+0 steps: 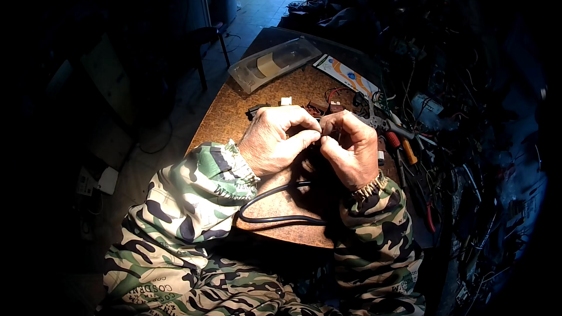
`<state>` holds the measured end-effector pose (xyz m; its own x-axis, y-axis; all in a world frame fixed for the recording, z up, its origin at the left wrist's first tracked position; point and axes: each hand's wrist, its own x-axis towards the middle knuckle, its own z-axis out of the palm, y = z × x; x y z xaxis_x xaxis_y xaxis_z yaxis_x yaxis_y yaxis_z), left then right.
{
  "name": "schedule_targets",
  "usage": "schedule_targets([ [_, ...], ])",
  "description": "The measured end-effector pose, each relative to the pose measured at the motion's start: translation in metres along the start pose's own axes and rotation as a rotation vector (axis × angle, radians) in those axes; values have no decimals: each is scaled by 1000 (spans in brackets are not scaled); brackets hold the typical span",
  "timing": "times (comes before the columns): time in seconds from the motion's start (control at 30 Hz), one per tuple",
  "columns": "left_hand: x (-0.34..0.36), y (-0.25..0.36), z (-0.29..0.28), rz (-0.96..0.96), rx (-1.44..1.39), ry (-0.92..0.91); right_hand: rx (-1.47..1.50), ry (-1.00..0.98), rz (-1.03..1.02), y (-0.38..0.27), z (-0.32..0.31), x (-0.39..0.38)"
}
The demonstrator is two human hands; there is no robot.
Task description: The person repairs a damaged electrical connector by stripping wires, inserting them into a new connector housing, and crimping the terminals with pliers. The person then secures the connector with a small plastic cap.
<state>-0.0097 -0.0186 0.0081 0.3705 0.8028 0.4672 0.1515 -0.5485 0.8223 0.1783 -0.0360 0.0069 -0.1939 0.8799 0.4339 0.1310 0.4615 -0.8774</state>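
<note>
Over the middle of a brown wooden tabletop (228,108), my two hands meet at their fingertips. My left hand (281,137) pinches thumb against forefinger, and my right hand (351,146) does the same right beside it. Whatever lies between the fingertips is too small and dark to make out. A black cable (263,220) loops on the table below my wrists and runs into the shadow under my right forearm. Just beyond my fingers lie a small white block (286,101) and brown-red parts with thin wires (319,108), partly hidden by my hands.
A clear plastic tray (252,85) stands at the table's far end, next to a white and orange card (345,75). Along the right edge lie a red-handled tool (392,139), a yellow handle (408,151) and tangled wires. A dark stool (202,38) stands on the floor at left.
</note>
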Motion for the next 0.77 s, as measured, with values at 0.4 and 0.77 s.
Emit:
schedule_targets([
  [0.4, -3, 5, -4, -115, -87, -13, 171, 6, 42, -3, 0, 3],
  [0.77, 3, -8, -10, -321, -393, -54, 350, -18, 107, -4, -5, 4],
])
